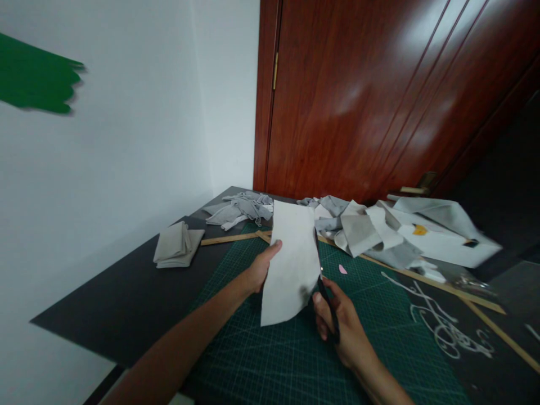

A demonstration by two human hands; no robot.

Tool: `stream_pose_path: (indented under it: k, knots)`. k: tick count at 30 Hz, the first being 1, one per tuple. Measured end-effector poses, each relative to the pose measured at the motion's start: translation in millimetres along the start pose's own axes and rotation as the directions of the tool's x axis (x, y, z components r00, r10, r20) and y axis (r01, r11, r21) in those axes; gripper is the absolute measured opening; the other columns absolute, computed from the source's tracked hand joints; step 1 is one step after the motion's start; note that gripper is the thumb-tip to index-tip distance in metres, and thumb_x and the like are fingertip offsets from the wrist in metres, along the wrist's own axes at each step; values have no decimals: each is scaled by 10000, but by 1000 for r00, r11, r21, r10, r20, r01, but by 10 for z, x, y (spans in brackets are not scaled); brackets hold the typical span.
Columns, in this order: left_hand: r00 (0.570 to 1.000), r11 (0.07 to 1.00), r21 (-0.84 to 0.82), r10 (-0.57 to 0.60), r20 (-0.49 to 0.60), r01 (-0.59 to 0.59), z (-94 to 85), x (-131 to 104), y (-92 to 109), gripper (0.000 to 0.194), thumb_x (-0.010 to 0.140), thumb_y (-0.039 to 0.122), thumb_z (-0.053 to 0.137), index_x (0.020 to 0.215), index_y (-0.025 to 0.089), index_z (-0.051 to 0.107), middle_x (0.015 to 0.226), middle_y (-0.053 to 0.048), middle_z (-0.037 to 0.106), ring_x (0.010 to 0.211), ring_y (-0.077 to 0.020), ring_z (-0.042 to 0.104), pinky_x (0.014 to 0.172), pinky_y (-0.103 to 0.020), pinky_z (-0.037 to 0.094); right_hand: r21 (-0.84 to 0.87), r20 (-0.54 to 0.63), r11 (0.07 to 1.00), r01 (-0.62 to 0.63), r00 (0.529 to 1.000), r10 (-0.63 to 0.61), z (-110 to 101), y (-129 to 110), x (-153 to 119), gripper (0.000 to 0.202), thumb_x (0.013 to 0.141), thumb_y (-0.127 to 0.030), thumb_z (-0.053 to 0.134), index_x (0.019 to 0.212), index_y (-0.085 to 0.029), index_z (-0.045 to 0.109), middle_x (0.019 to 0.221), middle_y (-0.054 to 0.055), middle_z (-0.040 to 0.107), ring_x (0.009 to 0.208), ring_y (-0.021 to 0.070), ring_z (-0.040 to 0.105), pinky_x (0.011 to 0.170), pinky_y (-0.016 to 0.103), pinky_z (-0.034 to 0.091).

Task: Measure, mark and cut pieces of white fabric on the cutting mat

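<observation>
Pale cloth [293, 259] is held up over the middle of the green cutting mat [379, 349]; left hand [259, 271] pinches its left edge, thumb in front, likely to keep it taut. Right hand [342, 322] grips black scissors [329, 306] at the cloth's right edge, probably lifted for blade room; can't tell blade opening. Folded cloth [179, 246] left of mat, grey scraps [248, 207] beyond its far left. Fabric heap [365, 228] and wooden strips [230, 239] crowd mat's far side; pink scrap [342, 269] on mat, thin offcuts [447, 332] by its right edge.
</observation>
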State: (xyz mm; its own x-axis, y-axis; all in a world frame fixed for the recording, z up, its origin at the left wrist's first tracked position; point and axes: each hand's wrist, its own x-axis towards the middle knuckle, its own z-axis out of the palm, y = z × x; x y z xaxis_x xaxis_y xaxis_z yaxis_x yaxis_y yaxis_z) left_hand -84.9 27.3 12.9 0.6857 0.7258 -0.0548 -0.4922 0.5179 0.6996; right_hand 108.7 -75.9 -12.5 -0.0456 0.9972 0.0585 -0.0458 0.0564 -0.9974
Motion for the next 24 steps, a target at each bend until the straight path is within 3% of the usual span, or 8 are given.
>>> stream_pose_path:
  k: [7,13,24]
  knots:
    - [1000,1000,-7,5,17,-5,-24,3,-17,678,979,583,541,1301,6,692,1114,-210,789,1032,-336,754,949,-401,520,16,2,1000,3,1000,-3,0,20,5,820,833,-744,726,1353,-156,487,536,-119,445,385,69,347,362,180,310]
    - [1000,1000,-1,27,-1,-27,-26,0,-11,637,981,574,557,1258,23,717,1054,-192,803,942,-299,769,884,-362,531,13,-9,1000,-13,1000,13,7,-10,-5,831,812,-735,750,1353,-148,519,524,-109,457,382,70,349,361,180,297]
    - [999,1000,1,30,45,-30,33,-8,6,645,977,559,561,1302,19,696,1202,-204,768,1040,-319,750,990,-384,497,-10,-31,1000,-23,999,23,19,-45,-17,838,785,-759,756,1319,-143,560,511,-98,472,372,76,368,362,190,310]
